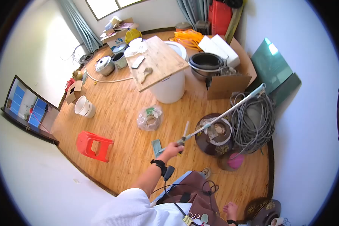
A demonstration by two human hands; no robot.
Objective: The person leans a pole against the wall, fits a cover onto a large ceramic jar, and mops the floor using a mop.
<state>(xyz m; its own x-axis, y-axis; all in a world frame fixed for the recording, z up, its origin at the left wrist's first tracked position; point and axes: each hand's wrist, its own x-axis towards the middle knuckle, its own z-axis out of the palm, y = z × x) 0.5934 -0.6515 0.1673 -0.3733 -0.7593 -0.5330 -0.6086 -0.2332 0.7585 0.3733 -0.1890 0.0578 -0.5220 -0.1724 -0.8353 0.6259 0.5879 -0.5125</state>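
My left hand (171, 150) is closed around a slim hand tool (182, 140) with a dark handle, some yellow at its lower end, and a thin pale shaft pointing up; whether it is a screwdriver or a knife I cannot tell. Just behind that hand runs a long pale mop pole (235, 108), slanting up to the right, with a flat grey-green mop head (156, 147) on the floor. I cannot tell whether the hand also touches the pole. Low by my apron, my right hand (230, 209) hangs with its fingers curled and nothing visible in them.
A brown jar (200, 142) and a coil of grey cable (265, 128) stand to the right. Ahead are a plastic bag (150, 117) and a wooden board (160, 56) on a white bucket (169, 89). A red stool (84, 145) is on the left.
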